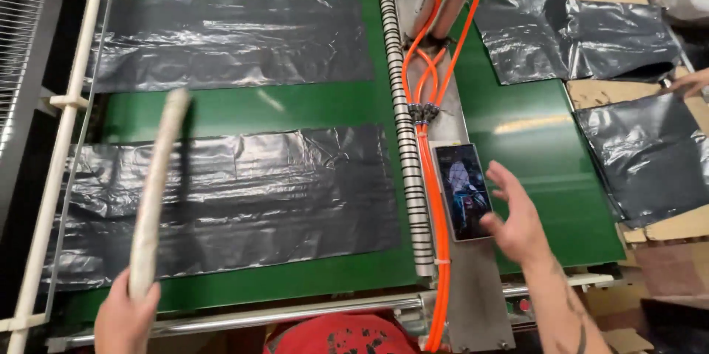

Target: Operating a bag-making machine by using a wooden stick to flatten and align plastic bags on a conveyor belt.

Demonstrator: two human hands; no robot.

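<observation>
Head view, one frame. Left hand [125, 317] grips the lower end of a long pale stick [155, 191], fingers wrapped tight around it; the stick rises tilted over the near black plastic sheet [229, 202], which lies flat on the green belt [281, 106]. Stick is motion-blurred, so whether its tip touches the sheet cannot be told. A second black sheet [229, 40] lies farther up the belt, apart from the first. Right hand [513, 217] hovers with fingers spread and holding nothing, just beside a phone [463, 191] with a lit screen that rests on the grey centre bar [480, 295], next to orange hoses [432, 177]. More black sheets [642, 154] are stacked on cardboard at right, where another person's hand [690, 82] shows at the edge. Judgement: the step in hand looks like tending the near sheet with the stick while the right hand attends to the phone. Next move calls for a steady stick angle, keeping the right hand clear of the hoses.
</observation>
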